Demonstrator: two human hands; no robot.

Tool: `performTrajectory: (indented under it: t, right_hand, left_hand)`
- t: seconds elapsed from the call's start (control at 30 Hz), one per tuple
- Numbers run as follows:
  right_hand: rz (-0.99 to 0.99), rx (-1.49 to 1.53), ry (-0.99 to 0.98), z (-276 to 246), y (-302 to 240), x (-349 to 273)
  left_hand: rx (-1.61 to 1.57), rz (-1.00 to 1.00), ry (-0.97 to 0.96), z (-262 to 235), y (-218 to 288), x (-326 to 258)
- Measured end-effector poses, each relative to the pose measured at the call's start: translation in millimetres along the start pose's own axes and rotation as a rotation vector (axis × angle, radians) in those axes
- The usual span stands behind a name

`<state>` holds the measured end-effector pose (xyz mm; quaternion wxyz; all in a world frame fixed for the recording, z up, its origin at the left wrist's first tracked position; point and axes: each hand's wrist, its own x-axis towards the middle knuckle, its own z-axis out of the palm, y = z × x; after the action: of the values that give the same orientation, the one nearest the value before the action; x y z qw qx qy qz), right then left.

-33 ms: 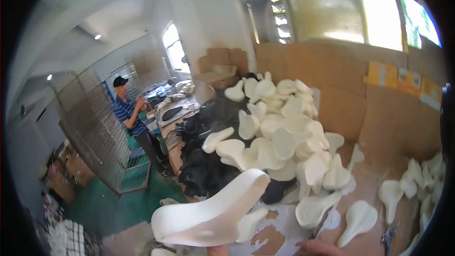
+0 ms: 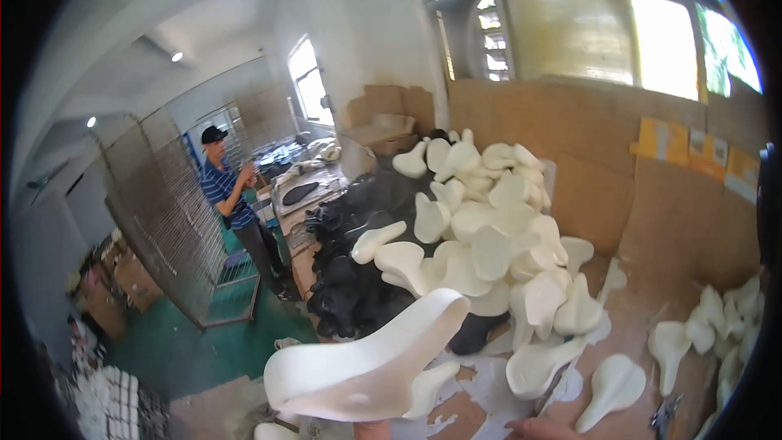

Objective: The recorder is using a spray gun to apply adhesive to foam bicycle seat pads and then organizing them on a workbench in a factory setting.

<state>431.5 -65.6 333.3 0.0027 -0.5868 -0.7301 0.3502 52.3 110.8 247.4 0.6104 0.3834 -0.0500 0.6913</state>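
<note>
A large cream foam bicycle-saddle pad (image 2: 366,367) is held up close in front of me, its narrow nose pointing up and to the right. My left hand (image 2: 372,430) grips it from below; only a bit of the fingers shows under the pad's lower edge. At the bottom edge, my right hand (image 2: 544,428) reaches in low over the table with its fingers stretched leftward and nothing visible in them. Most of that hand is cut off. Beyond the held pad lies a heap of similar cream saddle pads (image 2: 497,253). A single pad (image 2: 612,387) rests to the right.
Black saddle covers (image 2: 350,293) are heaped left of the pads. A metal tool (image 2: 666,414) lies at right near more pads (image 2: 713,318). Cardboard sheets (image 2: 562,138) line the back wall. A person in a striped shirt (image 2: 228,187) stands far left beside a wire-mesh rack (image 2: 159,220).
The whole view has shifted slightly. My left hand still holds the pad at nearly the same tilt, and my right hand stays low by the bottom edge.
</note>
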Motion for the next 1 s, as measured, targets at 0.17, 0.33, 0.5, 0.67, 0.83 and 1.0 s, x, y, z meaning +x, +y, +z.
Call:
performTrajectory:
  t: [0.17, 0.33, 0.5, 0.67, 0.83, 1.0]
  right_hand:
    - [-0.001, 0.217, -0.067, 8.4, 8.5, -6.9]
    - [-0.095, 0.452, -0.119, 28.2, 37.4, 9.6]
    - [-0.084, 0.185, -0.073, 6.7, 10.2, -0.2]
    - [0.001, 0.331, -0.034, -3.4, -14.6, -10.4]
    - [0.021, 0.246, -0.039, 6.6, -8.6, -5.2]
    - [-0.081, 0.092, -0.072, -4.2, -18.4, -1.1]
  left_hand:
    - [-0.015, 0.071, 0.089, 41.8, -1.9, -6.9]
    - [-0.012, 0.069, 0.159, 75.1, 6.0, 4.9]
    - [-0.031, 0.048, 0.232, 105.4, 3.7, 14.4]
    - [-0.058, 0.010, 0.310, 137.7, 4.0, 19.8]
    - [-0.108, -0.052, 0.376, 167.8, -0.7, 38.4]
    - [-0.287, -0.124, 0.405, 151.9, -8.0, 38.4]
